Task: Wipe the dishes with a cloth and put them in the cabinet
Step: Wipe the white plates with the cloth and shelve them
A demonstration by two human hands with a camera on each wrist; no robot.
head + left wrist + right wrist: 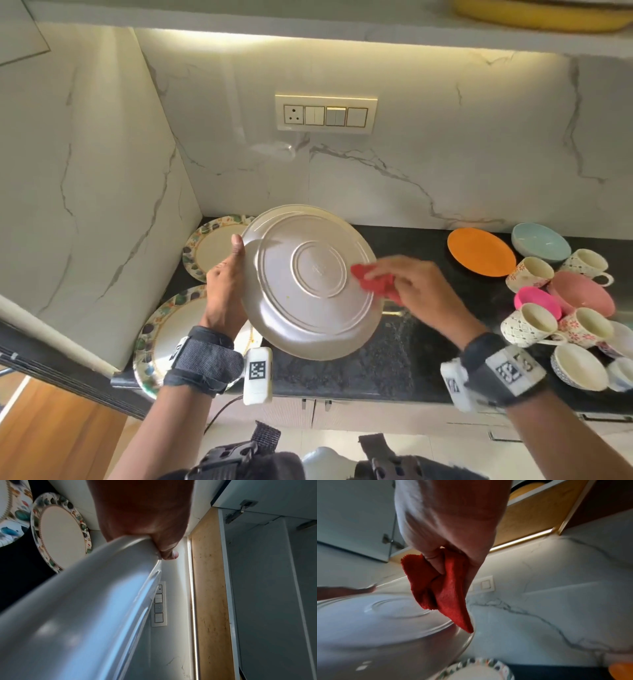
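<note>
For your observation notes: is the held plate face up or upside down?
Upside down: the plate shows its ringed underside, where the red cloth wipes.

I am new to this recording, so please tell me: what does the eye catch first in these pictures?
First, the large white plate, held up bottom-side toward the camera by the left hand at its left rim. Next, the red cloth, bunched in the right hand against the plate's right edge. Then the orange plate and patterned cups on the black counter, at the right.

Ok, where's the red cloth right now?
In the head view the red cloth is bunched in the right hand, against the right edge of the upturned white plate that the left hand holds above the counter.
</note>
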